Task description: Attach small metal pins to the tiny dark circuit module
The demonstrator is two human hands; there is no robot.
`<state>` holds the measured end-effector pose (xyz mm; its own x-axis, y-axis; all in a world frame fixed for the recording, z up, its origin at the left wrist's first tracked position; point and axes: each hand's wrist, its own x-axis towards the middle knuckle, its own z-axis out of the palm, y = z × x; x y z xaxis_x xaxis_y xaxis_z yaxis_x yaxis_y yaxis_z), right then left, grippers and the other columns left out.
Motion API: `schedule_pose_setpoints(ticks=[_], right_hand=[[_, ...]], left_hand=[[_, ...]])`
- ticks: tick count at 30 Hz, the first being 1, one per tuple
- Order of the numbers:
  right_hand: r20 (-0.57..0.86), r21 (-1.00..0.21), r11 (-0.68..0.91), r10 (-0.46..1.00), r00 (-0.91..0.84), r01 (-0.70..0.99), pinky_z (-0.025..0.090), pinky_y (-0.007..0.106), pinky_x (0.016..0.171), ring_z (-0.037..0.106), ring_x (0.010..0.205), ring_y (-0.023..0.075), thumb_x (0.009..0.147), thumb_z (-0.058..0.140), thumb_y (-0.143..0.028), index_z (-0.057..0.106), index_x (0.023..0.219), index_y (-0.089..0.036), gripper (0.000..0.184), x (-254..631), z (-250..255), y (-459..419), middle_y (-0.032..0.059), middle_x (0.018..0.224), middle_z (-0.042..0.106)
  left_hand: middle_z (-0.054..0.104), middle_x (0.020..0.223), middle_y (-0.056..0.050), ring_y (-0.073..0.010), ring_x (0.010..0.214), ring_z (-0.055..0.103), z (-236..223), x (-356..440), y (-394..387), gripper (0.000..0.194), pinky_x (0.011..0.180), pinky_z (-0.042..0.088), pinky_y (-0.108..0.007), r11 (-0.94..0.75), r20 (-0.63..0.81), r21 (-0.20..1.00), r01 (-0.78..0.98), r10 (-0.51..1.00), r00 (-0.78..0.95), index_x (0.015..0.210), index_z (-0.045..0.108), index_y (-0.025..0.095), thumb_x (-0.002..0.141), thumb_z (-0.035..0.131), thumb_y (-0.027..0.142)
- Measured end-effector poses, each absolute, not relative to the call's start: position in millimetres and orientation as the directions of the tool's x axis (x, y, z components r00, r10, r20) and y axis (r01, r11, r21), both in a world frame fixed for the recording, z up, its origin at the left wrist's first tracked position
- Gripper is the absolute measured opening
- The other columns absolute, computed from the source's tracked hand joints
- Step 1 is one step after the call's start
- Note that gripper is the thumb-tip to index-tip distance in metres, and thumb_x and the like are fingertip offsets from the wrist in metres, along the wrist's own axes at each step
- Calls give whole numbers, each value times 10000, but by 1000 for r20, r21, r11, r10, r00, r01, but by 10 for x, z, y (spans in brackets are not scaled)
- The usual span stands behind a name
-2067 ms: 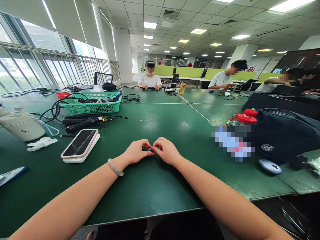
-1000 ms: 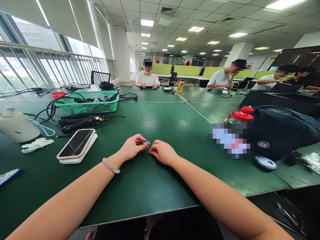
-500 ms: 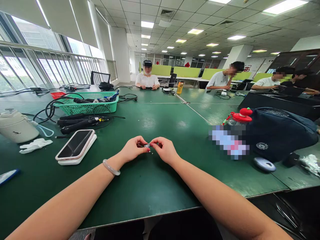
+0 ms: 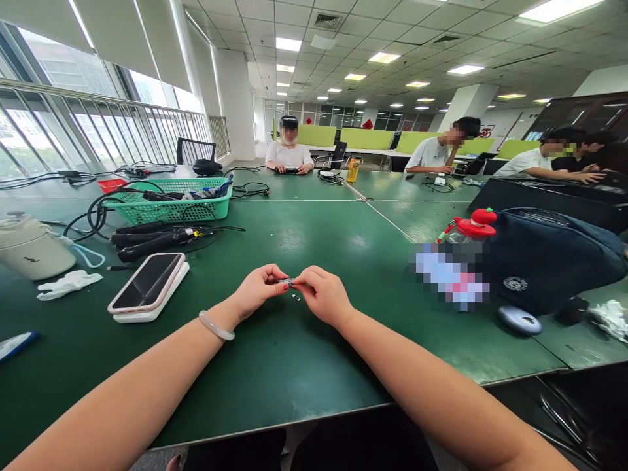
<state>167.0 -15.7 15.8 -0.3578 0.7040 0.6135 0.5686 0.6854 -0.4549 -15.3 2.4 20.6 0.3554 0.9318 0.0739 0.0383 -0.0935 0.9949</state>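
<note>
Head view: both hands meet over the green counter (image 4: 275,379). The left hand (image 4: 258,291) pinches a small greyish part (image 4: 287,282) between thumb and fingers; the right hand (image 4: 328,297), fingers drawn together, meets its other end, though whether it grips cannot be told. A small loose piece (image 4: 296,297) lies just beneath; a phone (image 4: 148,282) rests farther left.

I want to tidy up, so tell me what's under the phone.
A flat white object shows beneath the phone along its right and near edges; the phone hides the rest of it.
</note>
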Motion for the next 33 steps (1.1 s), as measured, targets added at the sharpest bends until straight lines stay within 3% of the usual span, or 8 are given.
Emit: schedule_pose_setpoints(ticks=[6,11,18,25,33], right_hand=[[549,-524,639,759,-350,563,399,222,647,503,637,94,845,501,-293,618,927,-232,155,1679,173,-157,11,832,593],[397,-578,513,856,-331,634,395,234,623,483,599,90,755,608,-246,583,972,-239,219,1727,93,-29,-21,789,574],[238,-417,485,874,-423,768,386,249,637,535,721,127,769,610,-287,624,780,-205,83,1706,0,2,17,802,575],[245,-256,493,865,-438,831,374,259,589,559,695,149,800,573,-253,657,756,-213,103,1714,11,17,40,798,609],[61,-433,213,976,-207,876,370,244,587,559,672,139,776,595,-235,656,715,-200,94,1843,123,75,26,744,645]], left_hand=[[652,764,-19,-135,740,611,208,-173,28,309,760,446,-290,-58,70,997,-43,925,374,742,540,146,588,754,308],[661,796,-25,-140,761,614,203,-195,59,327,763,448,-297,-76,71,997,2,944,321,755,532,147,585,752,320],[670,812,-34,-150,785,619,181,-177,80,332,787,452,-319,-74,32,990,122,949,312,768,538,149,578,750,320],[656,731,-17,-134,688,611,141,-136,67,337,700,475,-299,-40,-36,974,225,945,324,759,538,147,556,762,296],[666,755,-27,-140,702,621,99,-110,64,292,676,489,-284,-73,-60,936,343,930,362,759,545,147,569,745,241]])
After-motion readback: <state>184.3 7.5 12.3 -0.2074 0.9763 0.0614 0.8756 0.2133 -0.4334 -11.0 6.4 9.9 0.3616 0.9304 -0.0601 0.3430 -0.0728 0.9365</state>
